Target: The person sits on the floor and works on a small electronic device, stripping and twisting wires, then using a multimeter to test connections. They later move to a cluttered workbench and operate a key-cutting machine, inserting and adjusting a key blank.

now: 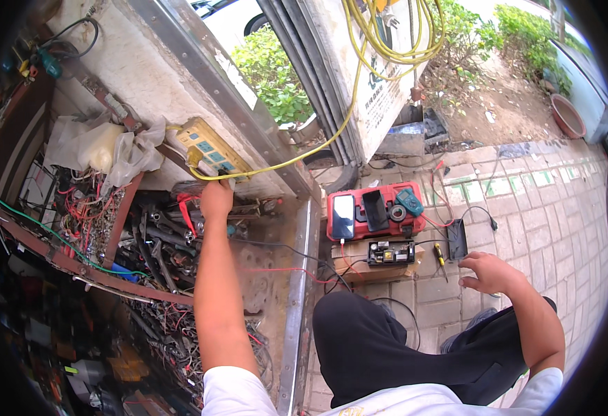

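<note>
My left hand [217, 200] reaches to the lower end of a yellow power strip [213, 148], its fingers at a dark plug; the fingertips are partly hidden, so its grip is unclear. My right hand [491, 273] hangs with fingers apart, holding nothing, near a black plastic tray [458, 240] and a yellow-and-black screwdriver [440, 256]. An opened device with exposed circuitry [391, 253] lies on cardboard. Behind it, a red tool case [330, 218] carries a smartphone [343, 216] with a cable, a black plastic cover [375, 210], a roll of tape [397, 212] and a teal multimeter [409, 202].
A metal-edged sill [301, 291] divides the cluttered interior from the brick paving. Wrenches [163, 260] and tangled wires [82, 213] fill bins at left. A yellow cable [330, 141] runs from the strip to a coil [397, 52] on the door panel. Loose cords cross the sill and paving.
</note>
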### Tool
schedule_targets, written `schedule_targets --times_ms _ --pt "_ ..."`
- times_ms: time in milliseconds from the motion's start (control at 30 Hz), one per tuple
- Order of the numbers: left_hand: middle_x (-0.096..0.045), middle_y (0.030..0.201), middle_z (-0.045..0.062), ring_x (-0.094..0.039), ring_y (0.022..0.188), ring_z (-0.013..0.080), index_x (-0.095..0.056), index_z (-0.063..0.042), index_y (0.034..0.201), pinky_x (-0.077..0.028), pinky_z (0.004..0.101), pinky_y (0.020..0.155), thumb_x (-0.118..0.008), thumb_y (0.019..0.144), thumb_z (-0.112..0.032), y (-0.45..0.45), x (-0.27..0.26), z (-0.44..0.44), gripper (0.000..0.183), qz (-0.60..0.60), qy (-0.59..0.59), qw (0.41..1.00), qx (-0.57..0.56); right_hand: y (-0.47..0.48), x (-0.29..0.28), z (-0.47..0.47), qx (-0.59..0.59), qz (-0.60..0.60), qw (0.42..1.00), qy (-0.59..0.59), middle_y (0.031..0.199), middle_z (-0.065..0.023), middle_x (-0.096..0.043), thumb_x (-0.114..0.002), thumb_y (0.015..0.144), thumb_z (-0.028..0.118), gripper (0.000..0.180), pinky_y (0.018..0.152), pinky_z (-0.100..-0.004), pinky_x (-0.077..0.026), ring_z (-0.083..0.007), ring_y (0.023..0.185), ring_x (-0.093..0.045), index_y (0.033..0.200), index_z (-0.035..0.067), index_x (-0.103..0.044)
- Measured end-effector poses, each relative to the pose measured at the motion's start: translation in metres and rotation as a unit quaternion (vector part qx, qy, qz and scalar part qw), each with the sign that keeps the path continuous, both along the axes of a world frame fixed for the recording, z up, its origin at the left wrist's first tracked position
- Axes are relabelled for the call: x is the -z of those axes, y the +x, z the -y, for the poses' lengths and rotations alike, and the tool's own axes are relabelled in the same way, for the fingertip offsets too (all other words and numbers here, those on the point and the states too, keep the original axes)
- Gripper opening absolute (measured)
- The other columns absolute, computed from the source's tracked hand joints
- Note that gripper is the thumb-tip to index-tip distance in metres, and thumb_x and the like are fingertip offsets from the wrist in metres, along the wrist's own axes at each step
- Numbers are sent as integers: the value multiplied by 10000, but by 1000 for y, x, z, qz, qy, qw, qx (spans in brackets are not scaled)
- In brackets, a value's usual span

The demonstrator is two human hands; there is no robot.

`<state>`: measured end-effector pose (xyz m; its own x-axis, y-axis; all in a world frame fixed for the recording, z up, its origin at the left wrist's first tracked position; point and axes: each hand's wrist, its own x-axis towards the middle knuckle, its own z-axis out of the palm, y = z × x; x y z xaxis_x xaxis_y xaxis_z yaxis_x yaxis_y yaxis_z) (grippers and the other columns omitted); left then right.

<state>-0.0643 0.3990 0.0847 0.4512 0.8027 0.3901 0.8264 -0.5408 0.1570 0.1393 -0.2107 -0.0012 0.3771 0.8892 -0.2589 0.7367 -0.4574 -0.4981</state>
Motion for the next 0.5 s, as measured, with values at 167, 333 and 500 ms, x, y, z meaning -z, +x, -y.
schedule_targets --times_ms 167,333,500 --pt "-698 1059 281 -660 1005 484 -670 -19 1117 -520 566 862 -472 1012 -422 14 -6 -2 462 -32 -11 999 -25 2 2 -2 -7 4 1000 -7 1197 -195 -659 -688 906 362 457 966 -465 -506 -391 1115 -623 1208 19 -668" --pt "-681 1121 289 -647 1058 478 -656 -18 1133 -513 553 892 -455 1023 -399 20 2 -18 444 -10 -35 999 -32 -1 5 -8 -6 -2 999 -36 1195 -196 -655 -686 909 367 450 955 -467 -508 -392 1111 -624 1204 26 -668" --pt "-687 1069 293 -644 1051 473 -677 2 1094 -508 542 866 -496 1014 -395 15 21 -63 443 0 -11 999 50 -6 16 -11 -24 -6 997 -68 1194 -187 -643 -683 919 376 457 940 -471 -511 -390 1114 -625 1235 47 -655"
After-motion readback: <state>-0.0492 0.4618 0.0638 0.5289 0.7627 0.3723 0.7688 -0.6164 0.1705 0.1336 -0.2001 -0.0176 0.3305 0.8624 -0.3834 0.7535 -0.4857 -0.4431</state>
